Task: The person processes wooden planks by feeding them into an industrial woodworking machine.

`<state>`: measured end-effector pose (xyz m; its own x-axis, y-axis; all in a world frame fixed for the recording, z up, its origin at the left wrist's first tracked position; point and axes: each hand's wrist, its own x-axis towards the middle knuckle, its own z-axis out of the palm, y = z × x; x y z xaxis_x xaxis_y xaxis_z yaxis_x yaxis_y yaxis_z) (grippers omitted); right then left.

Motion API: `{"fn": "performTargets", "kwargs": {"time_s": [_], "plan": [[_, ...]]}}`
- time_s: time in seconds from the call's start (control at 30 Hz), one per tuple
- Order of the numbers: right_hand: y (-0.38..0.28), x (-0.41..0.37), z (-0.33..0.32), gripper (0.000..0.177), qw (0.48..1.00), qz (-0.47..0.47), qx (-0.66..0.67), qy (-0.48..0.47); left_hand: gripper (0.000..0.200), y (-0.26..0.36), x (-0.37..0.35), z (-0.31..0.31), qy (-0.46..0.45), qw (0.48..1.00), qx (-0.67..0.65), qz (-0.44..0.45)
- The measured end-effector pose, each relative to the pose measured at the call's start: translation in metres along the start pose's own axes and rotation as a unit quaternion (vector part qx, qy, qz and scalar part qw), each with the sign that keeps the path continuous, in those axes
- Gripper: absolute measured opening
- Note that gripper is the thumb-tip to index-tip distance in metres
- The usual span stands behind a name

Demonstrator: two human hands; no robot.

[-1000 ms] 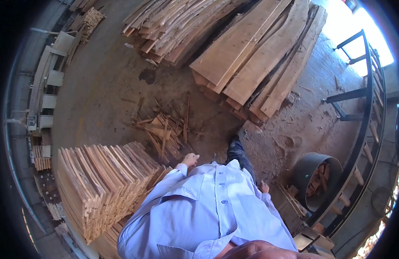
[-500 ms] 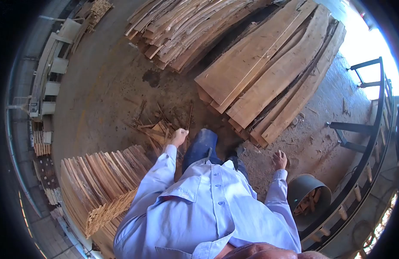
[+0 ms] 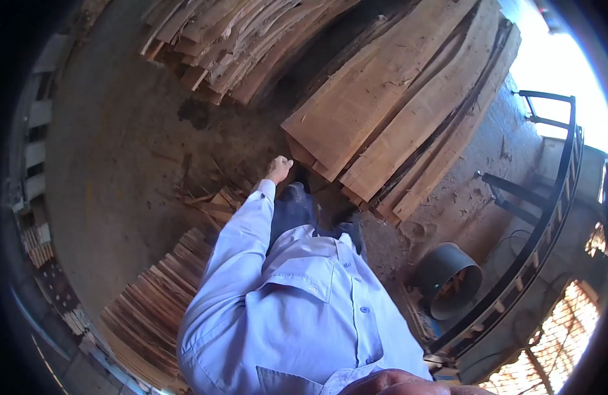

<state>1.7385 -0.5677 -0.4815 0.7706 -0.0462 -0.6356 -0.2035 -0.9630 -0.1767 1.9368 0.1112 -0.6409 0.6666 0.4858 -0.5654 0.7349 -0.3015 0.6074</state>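
My left hand (image 3: pixel 279 169) is curled closed beside the near left corner of a stack of wide, rough-sawn boards (image 3: pixel 363 125). Whether anything sits inside its fingers I cannot make out. My right hand is out of sight. Below the left hand, loose offcuts and splinters (image 3: pixel 218 204) lie on the floor. The boards have wavy, bark-edged sides and some debris on top.
A second stack of rough boards (image 3: pixel 238 39) stands at the upper left, and neatly stacked slats (image 3: pixel 159 296) at the lower left. To the right are a round grey bin (image 3: pixel 445 273) with wood scraps and a dark-framed roller conveyor (image 3: pixel 514 276). Chips litter the floor.
My left hand has moved up and slightly right, toward the boards' near corner. The thin stick seen by it earlier no longer shows there. My right hand has left the view.
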Motion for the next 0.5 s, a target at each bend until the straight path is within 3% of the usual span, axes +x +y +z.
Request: {"fn": "performTargets", "kwargs": {"time_s": [0.07,0.17,0.33,0.4,0.5], "plan": [[-0.06,-0.015,-0.006,0.033,0.978,0.105,0.17,-0.05,0.045,0.008,0.025,-0.01,-0.033,0.998,-0.008,-0.045],[-0.125,-0.023,-0.015,0.032,0.896,0.23,0.373,-0.075,0.059,-0.013,0.071,0.002,0.005,0.999,0.006,-0.052],[-0.171,-0.032,-0.026,0.033,0.848,0.326,0.413,-0.065,0.073,-0.013,0.153,0.0,-0.065,0.994,0.011,-0.086],[-0.159,-0.032,-0.025,0.035,0.805,0.374,0.459,-0.035,0.073,-0.006,0.178,-0.002,-0.041,0.994,-0.037,-0.091],[-0.159,-0.021,-0.039,0.038,0.744,0.366,0.559,-0.012,0.079,-0.004,0.212,0.009,0.008,0.992,-0.064,-0.104]]}}
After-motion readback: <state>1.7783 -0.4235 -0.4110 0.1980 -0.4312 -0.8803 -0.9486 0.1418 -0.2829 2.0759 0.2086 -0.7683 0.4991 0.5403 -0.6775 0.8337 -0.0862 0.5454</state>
